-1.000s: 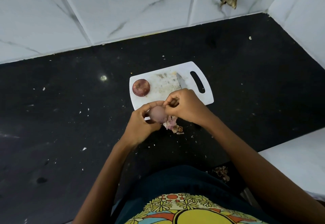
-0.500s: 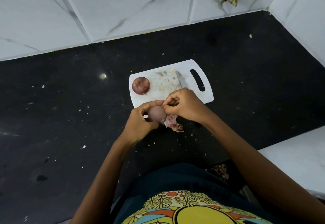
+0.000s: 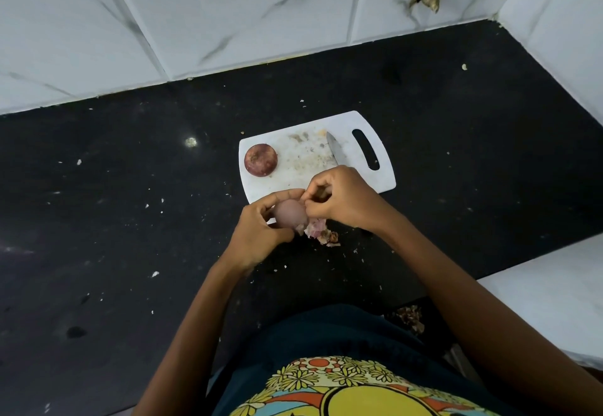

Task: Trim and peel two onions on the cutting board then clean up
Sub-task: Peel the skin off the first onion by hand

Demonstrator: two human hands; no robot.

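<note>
1. The left hand (image 3: pixel 261 234) is curled around a smooth, pale purple peeled onion (image 3: pixel 289 214), with the thumb and fingers wrapped about its sides; the onion is held just above the near edge of the board.
2. The right hand (image 3: pixel 339 201) has its fingers bent inward, and its fingertips (image 3: pixel 308 201) pinch at the top of the peeled onion. Whether they grip a strip of skin or the onion's own surface cannot be told.
3. The two hands meet at the onion, knuckles near each other.
4. A white plastic rectangular cutting board (image 3: pixel 385 183) with a slotted handle at its right end lies on the black speckled stone countertop (image 3: pixel 130 219).
5. A second, reddish-brown round onion (image 3: pixel 261 159) with its skin on sits on the board's left end, well apart from the hands.
6. A silver-bladed knife (image 3: pixel 335 152) lies on the board just left of the handle slot; its tip points away from the person and its near end is hidden behind the right hand.
7. A small heap of pinkish onion peelings (image 3: pixel 321 234) lies on the countertop just beside the board's near edge, under the right hand.
8. White marbled wall tiles (image 3: pixel 228 17) stand behind the countertop.
</note>
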